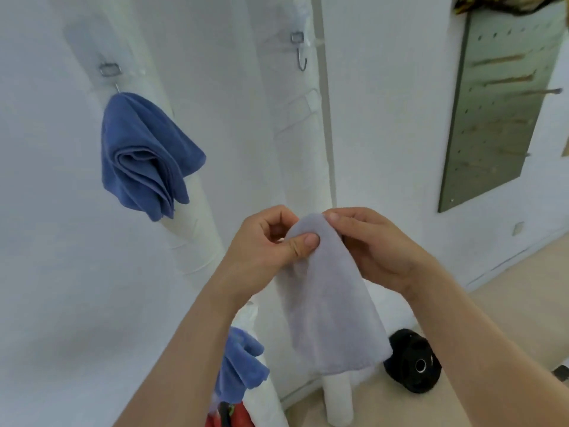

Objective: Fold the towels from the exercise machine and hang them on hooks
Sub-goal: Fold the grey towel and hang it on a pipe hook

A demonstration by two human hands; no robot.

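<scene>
One blue towel (144, 155) already hangs folded, to the left of the empty hook (301, 60). Below that hook, the left hand (268, 245) and right hand (378, 248) both pinch the top of a folded pale towel (326, 303), not yet hung; hanging it looks next.

A: How is the light?
B: Bright, cool and even. The white wall (46, 211) is almost washed out. Shadows are faint, the plainest inside the folds of the blue towel (141, 155).
A: And sharpness?
B: Soft everywhere. Below and right of the blue towel, the pale towel (326, 291) shows no weave. Up and right, the hook (301, 58) is smeared. Far right, the metal panel (498, 112) is blurred. The pipe (197, 241) behind the blue towel bows.
</scene>
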